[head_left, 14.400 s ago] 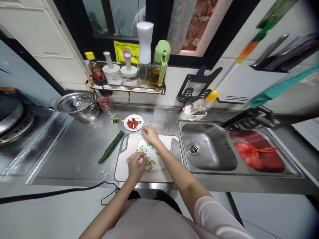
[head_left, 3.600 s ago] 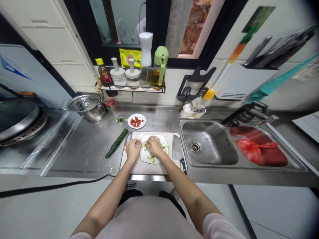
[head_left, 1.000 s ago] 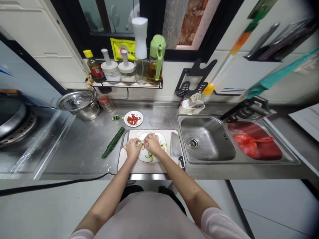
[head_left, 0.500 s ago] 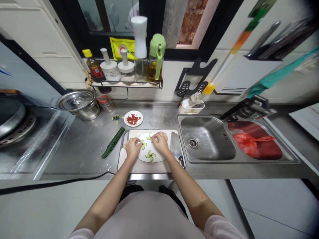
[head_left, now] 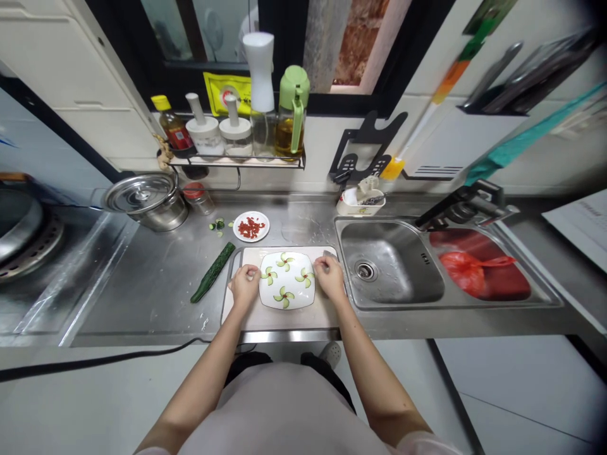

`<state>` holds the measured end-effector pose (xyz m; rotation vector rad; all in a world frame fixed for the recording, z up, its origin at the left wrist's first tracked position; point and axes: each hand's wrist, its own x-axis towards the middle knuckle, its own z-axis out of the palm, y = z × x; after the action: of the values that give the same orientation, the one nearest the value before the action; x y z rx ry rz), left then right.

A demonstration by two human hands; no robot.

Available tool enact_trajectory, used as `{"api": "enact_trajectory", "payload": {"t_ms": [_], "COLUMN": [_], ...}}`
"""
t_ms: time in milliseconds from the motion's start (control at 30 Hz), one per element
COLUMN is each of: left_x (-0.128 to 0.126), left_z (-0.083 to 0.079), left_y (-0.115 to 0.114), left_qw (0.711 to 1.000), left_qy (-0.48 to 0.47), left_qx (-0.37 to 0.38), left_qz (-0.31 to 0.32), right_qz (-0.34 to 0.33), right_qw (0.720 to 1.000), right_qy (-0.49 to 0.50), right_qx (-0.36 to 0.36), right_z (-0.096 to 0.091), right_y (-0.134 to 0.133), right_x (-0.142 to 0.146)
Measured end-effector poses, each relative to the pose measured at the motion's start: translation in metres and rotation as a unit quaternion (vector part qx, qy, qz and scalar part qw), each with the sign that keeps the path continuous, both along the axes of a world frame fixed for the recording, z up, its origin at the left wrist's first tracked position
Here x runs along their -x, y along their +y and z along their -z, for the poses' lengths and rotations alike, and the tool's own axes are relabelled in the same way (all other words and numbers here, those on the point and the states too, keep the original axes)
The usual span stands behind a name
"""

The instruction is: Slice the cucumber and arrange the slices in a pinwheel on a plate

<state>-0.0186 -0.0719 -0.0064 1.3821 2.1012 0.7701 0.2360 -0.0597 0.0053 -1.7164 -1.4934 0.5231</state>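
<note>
A white, square-like plate (head_left: 294, 301) lies on the cutting board (head_left: 251, 319), with several pinwheels of pale green cucumber slices with small red centres on it. My left hand (head_left: 245, 285) is by the plate's left edge, thumb and fingers pinched together. At the right edge is my right hand (head_left: 331, 277), its fingers also curled into a pinch. Whether either pinch holds anything is too small to tell. My right hand and forearm hide most of the knife. Left of the board lies a dark green cucumber (head_left: 213, 272). Behind the board stands a small white dish (head_left: 238, 236) of chopped red pieces.
Cucumber scraps (head_left: 218, 224) lie near a red-lidded jar (head_left: 199, 199) and a lidded steel pot (head_left: 164, 212). To the right is a double sink (head_left: 393, 272) with a red plastic bag (head_left: 462, 272) in its far basin. Above hangs a seasoning rack (head_left: 237, 163).
My right hand has moved right, off the plate, uncovering the pinwheel on its right side. My left hand has drawn slightly back from the plate's left part to its edge.
</note>
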Motion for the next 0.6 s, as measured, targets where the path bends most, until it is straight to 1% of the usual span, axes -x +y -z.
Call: {"api": "enact_trajectory", "payload": {"t_ms": [67,200,267,333,467,600], "left_x": [0.005,0.012,0.013,0.013,0.011,0.01], "left_z": [0.001,0.004,0.006,0.009,0.017,0.021], "left_y": [-0.006,-0.022,-0.031,-0.04,-0.048,-0.044], "left_qw": [1.0,0.998,0.997,0.995,0.989,0.987], "left_qy": [-0.018,-0.046,-0.054,-0.071,-0.109,-0.114], "left_qx": [0.002,0.02,0.033,0.044,0.062,0.086], "left_qz": [0.0,0.03,0.043,0.06,0.079,0.075], "right_qz": [0.004,0.02,0.026,0.021,0.02,0.018], "right_qw": [0.999,0.993,0.985,0.977,0.969,0.953], "right_qy": [0.016,0.005,-0.005,-0.007,0.01,0.108], "right_qx": [0.032,0.118,0.173,0.212,0.248,0.283], "right_z": [-0.003,-0.007,-0.006,-0.001,0.013,0.023], "right_y": [-0.012,-0.043,-0.058,-0.069,-0.08,-0.079], "right_x": [-0.004,-0.006,-0.003,0.001,0.011,0.019]}}
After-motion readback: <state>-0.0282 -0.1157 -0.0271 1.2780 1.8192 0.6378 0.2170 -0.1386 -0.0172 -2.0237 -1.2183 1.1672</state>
